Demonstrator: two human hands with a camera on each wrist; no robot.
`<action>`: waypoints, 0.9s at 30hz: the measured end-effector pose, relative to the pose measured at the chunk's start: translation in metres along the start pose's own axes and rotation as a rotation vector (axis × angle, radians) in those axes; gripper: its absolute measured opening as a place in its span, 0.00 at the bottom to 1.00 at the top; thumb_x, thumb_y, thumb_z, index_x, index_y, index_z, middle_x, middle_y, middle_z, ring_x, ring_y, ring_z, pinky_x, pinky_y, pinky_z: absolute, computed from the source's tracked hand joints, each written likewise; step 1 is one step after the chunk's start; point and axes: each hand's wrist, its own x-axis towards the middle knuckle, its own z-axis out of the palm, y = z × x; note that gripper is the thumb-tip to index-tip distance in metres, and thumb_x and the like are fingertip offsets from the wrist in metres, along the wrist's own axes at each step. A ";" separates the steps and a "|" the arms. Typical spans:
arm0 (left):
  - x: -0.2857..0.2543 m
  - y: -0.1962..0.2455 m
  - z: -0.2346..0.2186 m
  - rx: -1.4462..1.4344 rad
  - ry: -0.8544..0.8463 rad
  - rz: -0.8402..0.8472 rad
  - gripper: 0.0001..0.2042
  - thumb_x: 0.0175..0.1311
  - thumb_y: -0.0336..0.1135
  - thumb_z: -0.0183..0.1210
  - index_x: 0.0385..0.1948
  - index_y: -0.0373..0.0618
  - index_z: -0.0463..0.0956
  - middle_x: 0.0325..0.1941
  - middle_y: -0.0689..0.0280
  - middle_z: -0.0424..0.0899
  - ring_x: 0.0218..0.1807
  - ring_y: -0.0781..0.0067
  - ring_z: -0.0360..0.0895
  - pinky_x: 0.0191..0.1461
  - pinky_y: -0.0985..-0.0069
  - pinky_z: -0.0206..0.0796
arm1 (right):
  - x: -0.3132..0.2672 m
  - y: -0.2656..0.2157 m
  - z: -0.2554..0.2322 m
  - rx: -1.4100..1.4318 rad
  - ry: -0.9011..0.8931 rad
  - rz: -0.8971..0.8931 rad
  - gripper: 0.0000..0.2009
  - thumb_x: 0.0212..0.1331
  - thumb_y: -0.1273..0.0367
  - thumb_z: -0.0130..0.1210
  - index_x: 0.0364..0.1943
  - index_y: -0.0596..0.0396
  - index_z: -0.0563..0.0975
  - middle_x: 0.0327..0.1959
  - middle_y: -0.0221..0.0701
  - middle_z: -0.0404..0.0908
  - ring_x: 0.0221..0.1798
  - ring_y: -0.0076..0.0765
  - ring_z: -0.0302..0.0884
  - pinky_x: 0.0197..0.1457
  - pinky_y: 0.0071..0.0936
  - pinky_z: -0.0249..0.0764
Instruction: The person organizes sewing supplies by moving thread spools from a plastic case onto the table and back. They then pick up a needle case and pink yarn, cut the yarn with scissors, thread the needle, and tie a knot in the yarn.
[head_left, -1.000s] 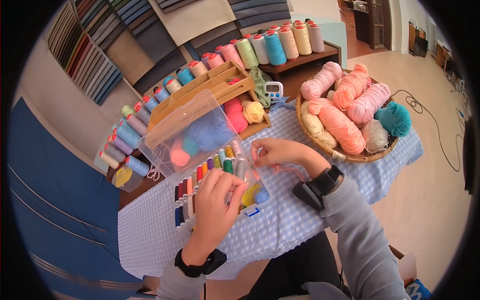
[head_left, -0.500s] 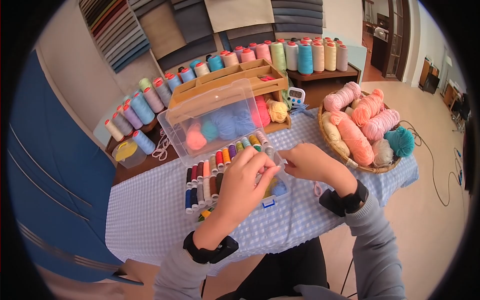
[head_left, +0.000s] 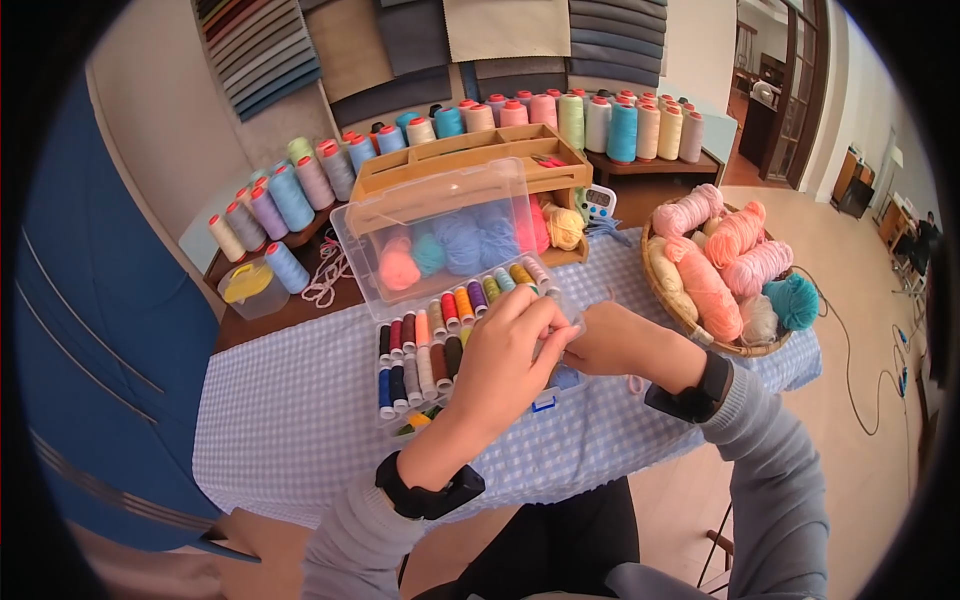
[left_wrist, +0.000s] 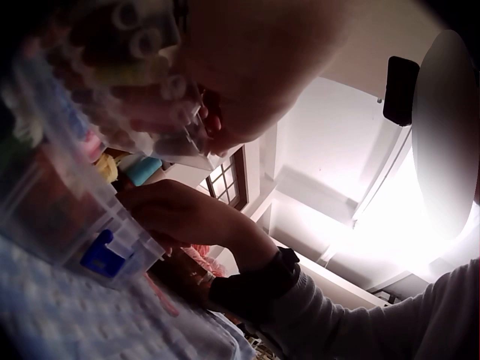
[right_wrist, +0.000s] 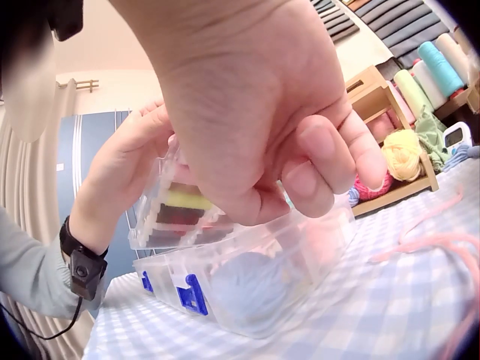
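Observation:
A clear tray of thread spools tilts over an open clear plastic box. My left hand grips the tray near its right end, thumb and fingers pinching the edge. In the left wrist view, the tray's underside and spool ends show beside that hand. My right hand is at the box's right end with curled fingers, right at the box rim, lower than the tray's corner. What those fingers hold I cannot tell. A light-blue yarn ball lies inside the box, behind its wall.
The hinged lid stands raised behind the box. A wicker basket of yarn skeins is to the right. Behind stand a wooden organizer, a timer and several thread cones. Pink yarn lies on the checked cloth.
The tray's right end has risen over the box while my left hand pinches it. My right hand has shifted from the far right corner toward the near right. The head view has turned.

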 end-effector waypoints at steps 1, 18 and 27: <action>0.000 0.000 0.000 0.000 0.003 -0.002 0.06 0.53 0.29 0.58 0.24 0.39 0.71 0.24 0.65 0.66 0.26 0.71 0.68 0.30 0.76 0.60 | 0.001 -0.001 0.000 -0.015 -0.017 -0.004 0.11 0.50 0.62 0.50 0.19 0.52 0.78 0.16 0.37 0.75 0.22 0.46 0.74 0.26 0.40 0.69; -0.004 0.001 -0.001 0.002 -0.012 -0.016 0.06 0.54 0.30 0.58 0.24 0.39 0.71 0.25 0.63 0.68 0.27 0.67 0.70 0.31 0.74 0.62 | -0.005 -0.013 -0.022 -0.147 -0.072 -0.029 0.04 0.44 0.71 0.52 0.17 0.51 0.74 0.15 0.34 0.75 0.21 0.42 0.75 0.23 0.34 0.69; -0.005 0.001 -0.001 0.025 -0.014 -0.006 0.06 0.54 0.30 0.58 0.24 0.39 0.70 0.25 0.63 0.68 0.27 0.67 0.70 0.31 0.74 0.62 | -0.011 0.000 -0.013 -0.293 -0.011 -0.170 0.04 0.44 0.73 0.51 0.24 0.54 0.77 0.23 0.35 0.75 0.26 0.36 0.77 0.27 0.31 0.73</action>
